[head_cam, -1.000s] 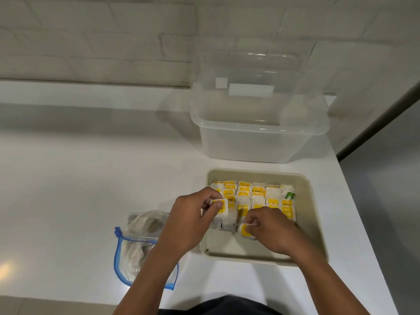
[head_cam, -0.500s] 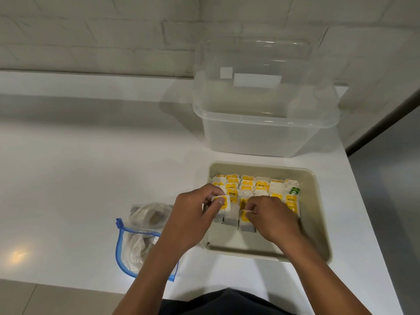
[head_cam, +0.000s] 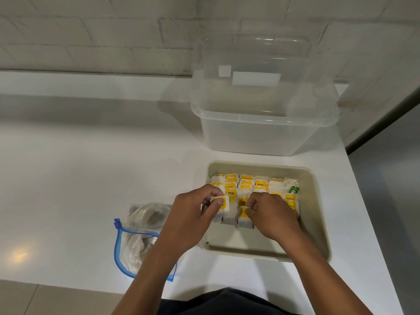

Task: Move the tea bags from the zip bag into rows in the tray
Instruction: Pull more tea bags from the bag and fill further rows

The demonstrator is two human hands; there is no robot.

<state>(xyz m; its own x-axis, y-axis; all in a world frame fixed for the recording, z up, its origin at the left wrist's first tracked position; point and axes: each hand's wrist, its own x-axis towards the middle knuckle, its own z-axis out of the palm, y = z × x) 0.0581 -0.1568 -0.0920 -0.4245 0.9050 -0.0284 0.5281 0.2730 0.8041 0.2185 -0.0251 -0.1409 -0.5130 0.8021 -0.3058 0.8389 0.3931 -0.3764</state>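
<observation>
A beige tray (head_cam: 317, 214) on the white counter holds several rows of tea bags (head_cam: 246, 184) with yellow tags, plus one green-tagged bag (head_cam: 293, 189) at the right end. My left hand (head_cam: 193, 217) pinches a tea bag (head_cam: 221, 204) at the left end of the front row. My right hand (head_cam: 270, 212) pinches another tea bag (head_cam: 243, 213) in the middle of that row. A clear zip bag (head_cam: 141, 237) with a blue seal lies left of the tray, with more tea bags inside.
A clear plastic tub (head_cam: 261, 133) with its lid leaning behind it stands just beyond the tray. The counter's right edge (head_cam: 363, 201) runs close beside the tray. A white brick wall (head_cam: 91, 35) backs the counter.
Both hands stay on the front row. The right hand has shifted a little towards the back, pressing its tea bag against the row.
</observation>
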